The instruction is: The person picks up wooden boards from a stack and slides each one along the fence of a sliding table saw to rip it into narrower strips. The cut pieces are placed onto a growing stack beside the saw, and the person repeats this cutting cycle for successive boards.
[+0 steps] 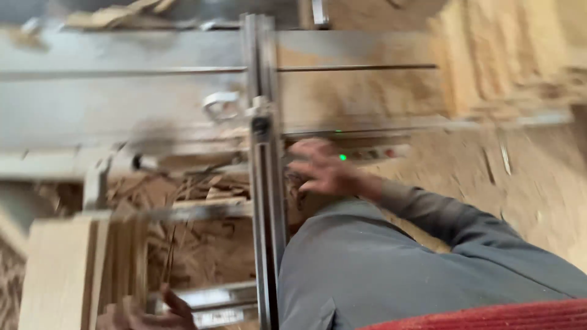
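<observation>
Resting spread-fingered beside the rail [264, 183], right hand [324, 170] — left hand [143, 311] (grip unclear) at frame's edge.

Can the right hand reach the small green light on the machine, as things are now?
Probably yes. The right hand lies spread on the machine beside the green light, and nothing stands between them. The picture is blurred, so actual touch is unclear.

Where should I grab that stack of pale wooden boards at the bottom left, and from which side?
Probably the near end of the wooden boards, from below in the head view. They run lengthwise toward you, and your left hand is beside that end. The metal rail blocks the right side. Blur hides the edges.
</observation>
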Demonstrator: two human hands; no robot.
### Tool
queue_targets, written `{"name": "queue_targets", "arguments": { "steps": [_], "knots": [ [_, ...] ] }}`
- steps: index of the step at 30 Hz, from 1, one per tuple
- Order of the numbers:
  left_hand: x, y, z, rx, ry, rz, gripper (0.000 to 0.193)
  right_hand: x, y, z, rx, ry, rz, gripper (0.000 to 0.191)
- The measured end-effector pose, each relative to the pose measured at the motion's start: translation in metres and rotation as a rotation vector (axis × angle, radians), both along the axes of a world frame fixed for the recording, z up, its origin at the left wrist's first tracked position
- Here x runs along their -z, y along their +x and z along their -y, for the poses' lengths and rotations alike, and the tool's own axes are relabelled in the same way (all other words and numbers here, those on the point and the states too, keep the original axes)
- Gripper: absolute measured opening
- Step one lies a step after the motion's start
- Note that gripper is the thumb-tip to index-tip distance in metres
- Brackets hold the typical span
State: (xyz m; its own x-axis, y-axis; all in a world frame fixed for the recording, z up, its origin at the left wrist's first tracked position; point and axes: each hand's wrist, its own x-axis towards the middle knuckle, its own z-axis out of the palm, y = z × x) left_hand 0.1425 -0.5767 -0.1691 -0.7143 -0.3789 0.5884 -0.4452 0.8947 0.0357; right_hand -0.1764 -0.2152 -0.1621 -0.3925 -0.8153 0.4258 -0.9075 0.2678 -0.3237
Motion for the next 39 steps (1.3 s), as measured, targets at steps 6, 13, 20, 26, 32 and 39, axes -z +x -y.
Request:
{"name": "queue_targets", "arguments": {
  "steps": [6, 13, 20, 26, 32, 39],
  "knots": [
    [0.04, -0.103, -0.067, 0.499, 0.341, -0.124, 0.053, 0.0, 0.001, -0.227, 0.931, -0.112, -0.225, 0.072],
    [0.055, -0.15, -0.14, 0.777, 0.721, -0.123, 0.056, -0.04, -0.024, -0.393, 1.344, -0.182, -0.389, 0.079],
    [0.057, -0.163, -0.163, 0.752, 0.785, -0.14, 0.05, -0.062, -0.081, -0.45, 1.468, -0.041, -0.21, 0.086],
    [0.053, -0.19, -0.182, 0.637, 0.9, -0.071, 0.044, -0.068, -0.115, -0.467, 1.701, 0.316, -0.143, 0.102],
    [0.041, -0.227, -0.187, 0.717, 0.922, -0.002, 0.035, -0.072, -0.13, -0.49, 1.658, 0.602, -0.363, 0.101],
    [0.031, -0.251, -0.191, 0.741, 0.978, 0.081, 0.029, -0.107, -0.117, -0.492, 1.537, 0.855, -0.369, 0.055]
  ]
}}
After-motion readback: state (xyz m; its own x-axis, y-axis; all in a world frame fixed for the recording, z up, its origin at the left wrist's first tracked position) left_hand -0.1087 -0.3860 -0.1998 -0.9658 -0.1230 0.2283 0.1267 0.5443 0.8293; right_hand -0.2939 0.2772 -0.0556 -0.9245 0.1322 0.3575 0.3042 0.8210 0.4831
